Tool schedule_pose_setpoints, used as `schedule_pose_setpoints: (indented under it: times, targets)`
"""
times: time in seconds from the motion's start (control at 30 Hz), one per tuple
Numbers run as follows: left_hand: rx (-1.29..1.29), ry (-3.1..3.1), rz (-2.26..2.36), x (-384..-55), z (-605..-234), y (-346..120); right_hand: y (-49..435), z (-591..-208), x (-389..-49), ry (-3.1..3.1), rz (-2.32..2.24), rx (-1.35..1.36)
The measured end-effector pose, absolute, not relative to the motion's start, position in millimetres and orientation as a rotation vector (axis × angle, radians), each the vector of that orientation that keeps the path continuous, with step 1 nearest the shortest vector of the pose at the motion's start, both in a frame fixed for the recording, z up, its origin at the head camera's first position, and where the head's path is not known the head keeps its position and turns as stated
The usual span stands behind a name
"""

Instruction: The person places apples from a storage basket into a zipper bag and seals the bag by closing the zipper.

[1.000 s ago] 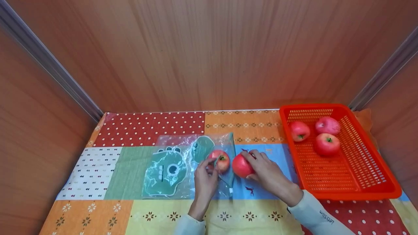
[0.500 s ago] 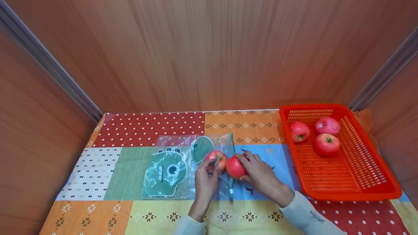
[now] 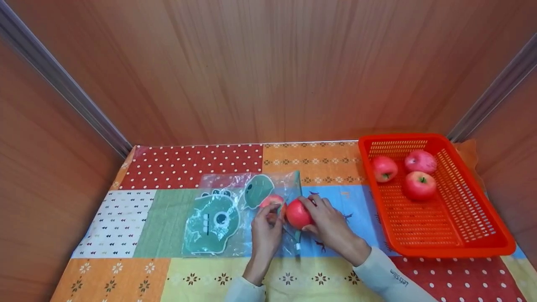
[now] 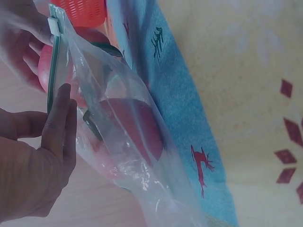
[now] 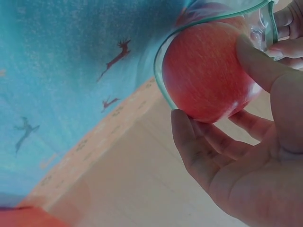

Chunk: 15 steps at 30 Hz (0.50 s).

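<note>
A clear zip bag [image 3: 247,247] with a green cartoon print lies flat, its green-edged mouth toward the right. My left hand [image 3: 267,230] pinches the edge of that mouth and lifts it, as the left wrist view shows beside the white slider [image 4: 54,27]. One apple [image 4: 135,125] is inside the bag, close behind the opening. With fingers and thumb round it, my right hand [image 3: 331,224] holds a second red apple [image 3: 298,214] right at the mouth. In the right wrist view the bag's green rim [image 5: 163,90] curves around this held apple [image 5: 208,71].
To the right stands an orange-red plastic basket [image 3: 436,226] holding three apples [image 3: 420,186] toward its back left. A patchwork cloth [image 3: 218,277] covers the table. Wood-grain panels [image 3: 268,75] rise behind and at both sides.
My right hand has moved left with its apple, from beside the bag to its mouth. The apple inside has shifted slightly left, deeper into the bag. My left hand keeps its pinch.
</note>
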<state>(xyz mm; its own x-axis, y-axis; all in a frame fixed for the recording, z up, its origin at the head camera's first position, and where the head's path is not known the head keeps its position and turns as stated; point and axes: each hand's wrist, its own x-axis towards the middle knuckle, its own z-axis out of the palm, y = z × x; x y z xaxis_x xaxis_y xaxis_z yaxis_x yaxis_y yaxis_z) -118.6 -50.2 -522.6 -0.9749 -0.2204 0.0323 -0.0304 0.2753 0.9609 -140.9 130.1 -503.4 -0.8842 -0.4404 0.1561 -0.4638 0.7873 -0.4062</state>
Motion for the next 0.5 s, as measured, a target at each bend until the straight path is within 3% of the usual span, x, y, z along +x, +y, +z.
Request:
schedule_pose_setpoints:
  times: [0.5]
  targets:
    - [0.239,-2.393,-1.778,-118,-520,-50,119,-507,-142,-2.925,0.745,0.688]
